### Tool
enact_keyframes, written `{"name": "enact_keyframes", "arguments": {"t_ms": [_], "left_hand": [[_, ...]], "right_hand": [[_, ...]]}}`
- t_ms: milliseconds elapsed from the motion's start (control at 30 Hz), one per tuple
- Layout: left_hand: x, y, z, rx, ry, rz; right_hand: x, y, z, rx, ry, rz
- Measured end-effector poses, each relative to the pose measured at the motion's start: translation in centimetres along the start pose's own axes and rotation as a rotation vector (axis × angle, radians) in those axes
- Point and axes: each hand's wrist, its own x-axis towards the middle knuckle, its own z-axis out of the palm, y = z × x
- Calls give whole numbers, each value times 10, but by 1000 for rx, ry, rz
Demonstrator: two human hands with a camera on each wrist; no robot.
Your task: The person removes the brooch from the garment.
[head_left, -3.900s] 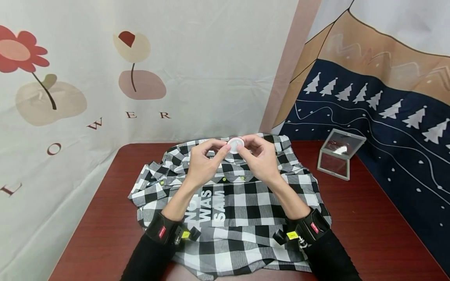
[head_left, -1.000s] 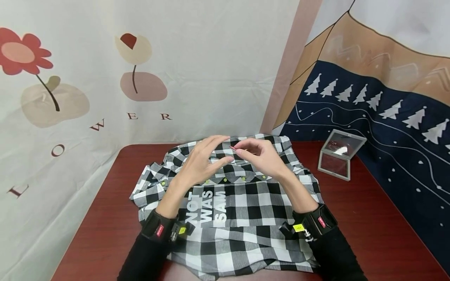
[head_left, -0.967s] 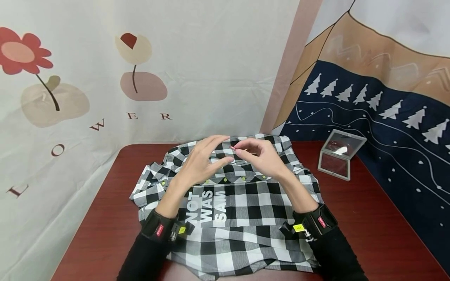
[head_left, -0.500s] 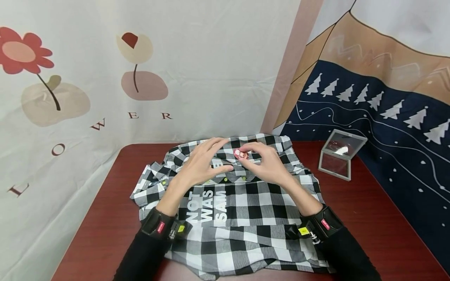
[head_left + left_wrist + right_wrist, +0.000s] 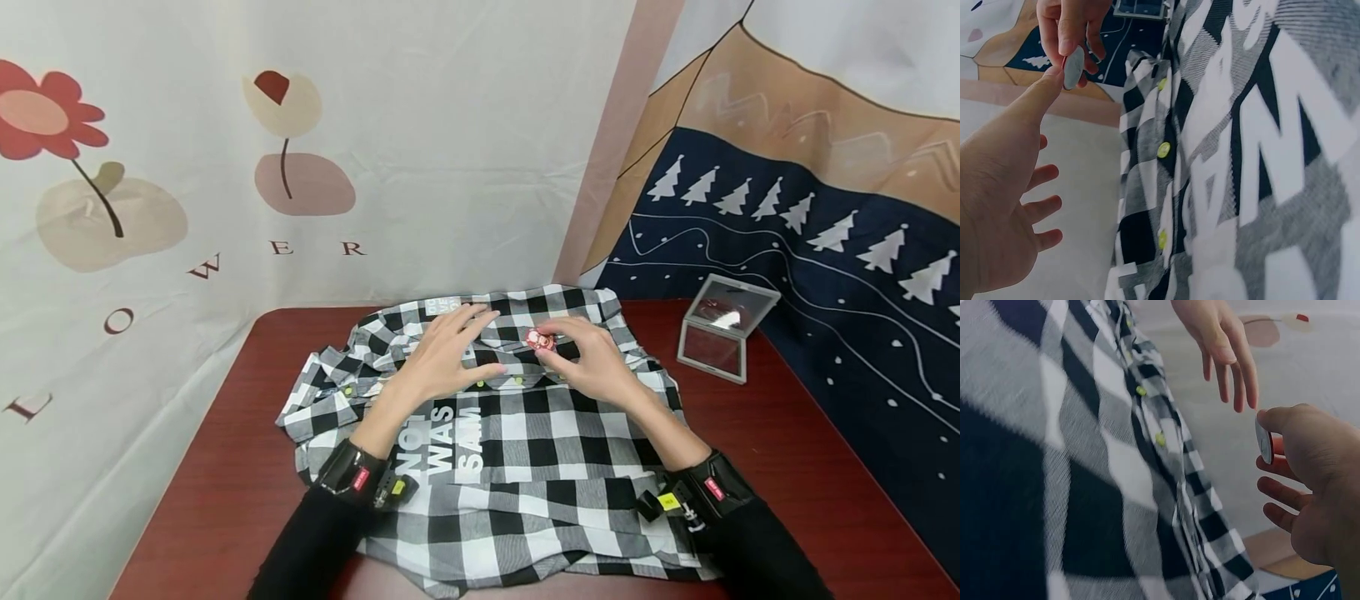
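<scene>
My right hand (image 5: 592, 362) pinches a small round badge (image 5: 539, 340) between thumb and fingers above the shirt. A red printed face with a cartoon figure shows in the head view; its pale back (image 5: 1264, 440) shows in the right wrist view. My left hand (image 5: 442, 354) hovers to the left of it, fingers spread and holding nothing. Beneath both hands a black-and-white checked shirt (image 5: 540, 433) with yellow-green buttons (image 5: 1164, 150) and white lettering (image 5: 438, 442) lies spread out, its collar end hard to make out.
An open, hinged clear-lidded case (image 5: 723, 329) stands on the red-brown table (image 5: 795, 467) to the right of the shirt. Printed cloths hang behind the table: a pale flower one (image 5: 450, 167) and a navy one with trees (image 5: 840, 267).
Both hands held the badge earlier, pale back showing; the left hand has since let go. The right hand has turned its red face into view and carried it right and nearer.
</scene>
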Motion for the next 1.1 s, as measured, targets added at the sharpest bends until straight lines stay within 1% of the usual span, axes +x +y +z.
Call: {"name": "enact_keyframes", "arguments": {"t_ms": [100,367,567,800,933,1100], "left_hand": [[2,2,6,11,-13,4],[13,13,19,44,-48,53],[24,25,25,61,-93,69],[37,38,28,66,-92,111],[43,46,30,50,-103,129],[50,56,35,56,-116,155]], "right_hand": [[-7,7,-1,-9,0,21],[-29,29,-10,-45,5,89],[-40,40,-21,-70,38,109],[-53,54,-34,-130,73,122],[-60,62,-41,-136,80,155],[-66,68,-51,-146,80,182]]}}
